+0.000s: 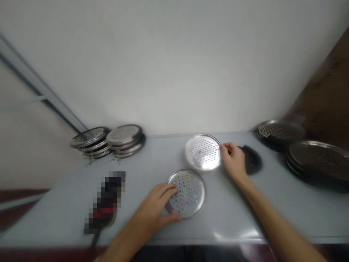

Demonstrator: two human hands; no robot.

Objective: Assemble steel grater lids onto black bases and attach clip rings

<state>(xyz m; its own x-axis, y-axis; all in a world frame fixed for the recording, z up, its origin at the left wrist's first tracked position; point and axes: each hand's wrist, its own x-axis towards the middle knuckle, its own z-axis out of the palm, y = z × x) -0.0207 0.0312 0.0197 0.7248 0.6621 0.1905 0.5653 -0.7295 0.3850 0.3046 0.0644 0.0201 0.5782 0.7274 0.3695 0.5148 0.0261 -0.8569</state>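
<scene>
My left hand (160, 202) rests over the left edge of a round perforated metal plate (188, 196) lying on the grey table. Its fingers are apart, with fingertips on the holed face and the thumb at the near rim. My right hand (233, 158) is closed in a pinch at the right rim of a second round perforated metal plate (203, 153). This shiny plate is just beyond the first one; whether it is lifted off the table I cannot tell. A dark shadow (251, 160) falls beside the right hand.
Two stacks of similar plates, a far-left stack (91, 140) and a neighbouring stack (125, 138), have small wire pieces at their rims. At right stand a back stack (280, 131) and a nearer stack (319, 160). A pixelated dark item (105, 203) lies left on the table. A wall (174, 72) rises behind.
</scene>
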